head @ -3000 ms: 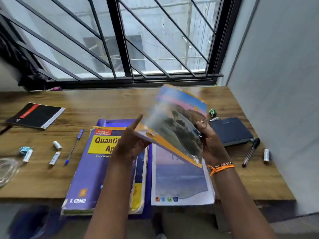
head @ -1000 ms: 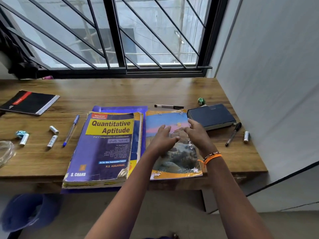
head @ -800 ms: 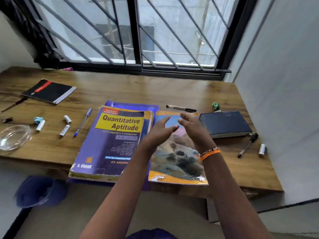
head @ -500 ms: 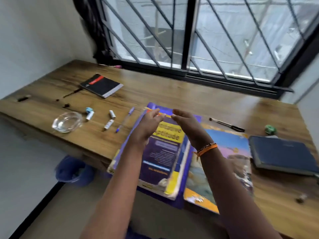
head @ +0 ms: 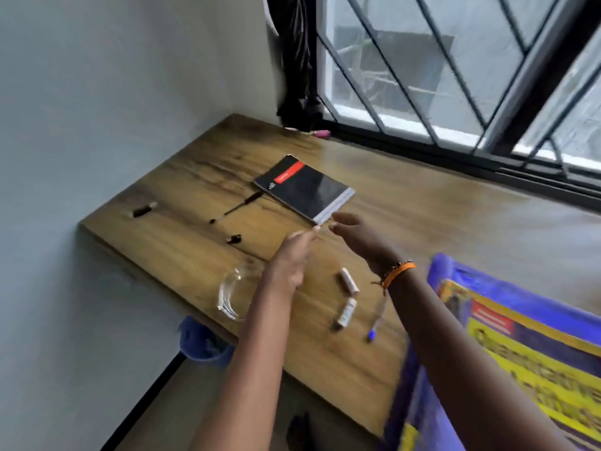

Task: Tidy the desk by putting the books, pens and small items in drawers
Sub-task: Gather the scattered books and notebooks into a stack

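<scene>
The flat black notebook with a red cover band and a white spiral-bound edge (head: 304, 189) is seen lying closed on the wooden desk (head: 422, 219), towards the far left corner below the barred window (head: 455, 70). Its long axis is set diagonally, from the far left to the near right, and its near right corner is turned towards the hands. The right hand (head: 354, 237), marked by an orange wristband (head: 398, 271), is held just short of that corner, the fingers straight and loosely spread, with nothing grasped; whether a fingertip touches the spiral edge cannot be told through the blur. The left hand (head: 289, 258) is stretched out beside it, a little nearer the body and to the left, likewise flat, relaxed and empty. The right hand is judged the nearer, so the notebook would most likely be reached at that corner first.

Near the wrists, two small white cylinders (head: 348, 297) and a blue pen (head: 375, 320) are laid on the wood, and a clear glass dish (head: 232, 296) is partly hidden by the left forearm. Farther left, a dark pen (head: 235, 207) and small dark pieces are scattered. A thick purple and yellow book (head: 520, 353) is seen at the right edge.
</scene>
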